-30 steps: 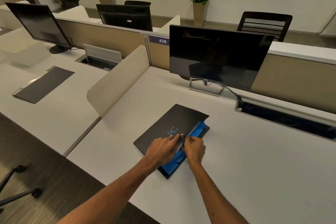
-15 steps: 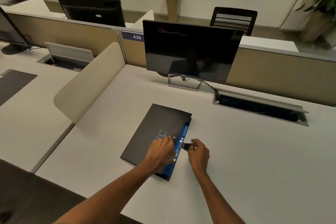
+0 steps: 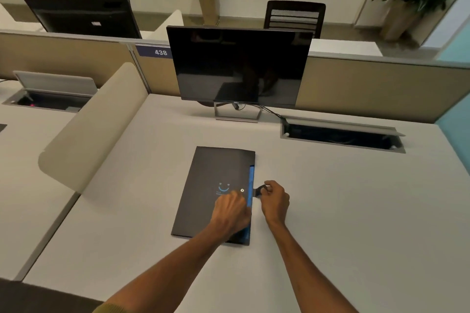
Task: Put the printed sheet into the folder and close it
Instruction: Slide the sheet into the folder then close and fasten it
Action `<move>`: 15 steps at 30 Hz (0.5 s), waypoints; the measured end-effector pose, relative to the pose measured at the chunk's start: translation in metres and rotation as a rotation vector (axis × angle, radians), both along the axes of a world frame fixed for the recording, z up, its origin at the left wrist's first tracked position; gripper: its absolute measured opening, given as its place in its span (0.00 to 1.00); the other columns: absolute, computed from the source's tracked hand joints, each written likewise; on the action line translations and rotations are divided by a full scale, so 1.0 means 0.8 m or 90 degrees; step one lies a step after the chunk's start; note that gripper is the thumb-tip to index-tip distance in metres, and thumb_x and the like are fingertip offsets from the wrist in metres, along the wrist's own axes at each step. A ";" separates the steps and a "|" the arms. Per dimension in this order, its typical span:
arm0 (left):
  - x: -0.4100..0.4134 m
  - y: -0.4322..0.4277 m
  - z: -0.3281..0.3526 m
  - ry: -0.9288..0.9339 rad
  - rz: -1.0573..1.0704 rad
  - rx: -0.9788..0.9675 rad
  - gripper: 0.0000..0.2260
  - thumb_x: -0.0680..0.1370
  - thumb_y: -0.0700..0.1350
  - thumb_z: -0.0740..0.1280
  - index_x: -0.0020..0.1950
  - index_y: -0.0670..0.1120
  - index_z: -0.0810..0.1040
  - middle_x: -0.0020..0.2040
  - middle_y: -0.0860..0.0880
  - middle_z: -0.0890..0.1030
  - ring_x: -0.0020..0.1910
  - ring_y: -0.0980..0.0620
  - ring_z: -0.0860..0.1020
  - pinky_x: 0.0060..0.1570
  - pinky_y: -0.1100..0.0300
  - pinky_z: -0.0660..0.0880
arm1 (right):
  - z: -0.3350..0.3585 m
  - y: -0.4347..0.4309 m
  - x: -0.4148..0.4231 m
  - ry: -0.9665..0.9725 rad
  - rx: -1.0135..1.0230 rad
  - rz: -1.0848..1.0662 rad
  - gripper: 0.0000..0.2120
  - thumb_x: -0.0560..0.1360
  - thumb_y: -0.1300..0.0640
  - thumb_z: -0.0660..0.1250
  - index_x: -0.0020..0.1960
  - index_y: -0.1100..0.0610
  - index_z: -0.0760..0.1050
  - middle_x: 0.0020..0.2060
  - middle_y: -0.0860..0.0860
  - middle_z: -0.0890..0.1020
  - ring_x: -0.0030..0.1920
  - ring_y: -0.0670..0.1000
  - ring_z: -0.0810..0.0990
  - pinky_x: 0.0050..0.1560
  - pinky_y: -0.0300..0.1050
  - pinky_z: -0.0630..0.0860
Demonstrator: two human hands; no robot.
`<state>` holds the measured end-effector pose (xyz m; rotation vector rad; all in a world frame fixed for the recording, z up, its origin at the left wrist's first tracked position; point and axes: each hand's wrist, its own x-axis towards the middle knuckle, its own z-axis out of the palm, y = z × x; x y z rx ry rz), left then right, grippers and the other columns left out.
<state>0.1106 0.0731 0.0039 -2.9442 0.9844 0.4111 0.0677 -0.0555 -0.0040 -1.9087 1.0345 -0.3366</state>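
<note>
A dark grey folder (image 3: 213, 180) with a blue smiley mark lies closed on the white desk (image 3: 330, 211). A blue strip (image 3: 251, 185) shows along its right edge, and a small metal snap stud (image 3: 241, 190) sits on the cover near that edge. My left hand (image 3: 232, 211) presses flat on the cover just left of the blue strip. My right hand (image 3: 274, 199) pinches the folder's dark closure tab (image 3: 258, 191), which sticks out to the right of the edge. The printed sheet is not visible.
A black monitor (image 3: 239, 66) on a metal stand rises behind the folder. An open cable tray (image 3: 340, 134) lies at the back right. A cream divider panel (image 3: 94, 124) borders the desk on the left.
The folder's cover has dropped flat, hiding most of the blue inside. My right hand has drawn the closure tab out to the right. The view has swung right and closer.
</note>
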 end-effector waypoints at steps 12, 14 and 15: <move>0.029 0.082 -0.044 0.022 -0.035 -0.144 0.21 0.90 0.53 0.53 0.82 0.50 0.68 0.83 0.51 0.66 0.77 0.50 0.71 0.72 0.53 0.75 | -0.008 0.049 -0.015 -0.029 -0.056 0.067 0.17 0.83 0.54 0.68 0.70 0.58 0.77 0.64 0.53 0.84 0.64 0.53 0.84 0.65 0.50 0.82; 0.029 0.083 -0.047 0.034 -0.027 -0.160 0.23 0.90 0.53 0.53 0.85 0.50 0.63 0.85 0.51 0.62 0.81 0.49 0.67 0.79 0.52 0.67 | -0.009 0.055 -0.015 -0.019 -0.097 0.097 0.16 0.84 0.56 0.67 0.70 0.57 0.77 0.65 0.52 0.84 0.64 0.52 0.83 0.66 0.44 0.80; 0.028 0.082 -0.048 0.043 -0.029 -0.167 0.24 0.90 0.53 0.53 0.87 0.50 0.60 0.86 0.51 0.61 0.83 0.49 0.65 0.82 0.52 0.64 | -0.009 0.057 -0.015 -0.011 -0.118 0.114 0.15 0.83 0.58 0.67 0.70 0.57 0.77 0.65 0.52 0.83 0.64 0.52 0.83 0.65 0.41 0.78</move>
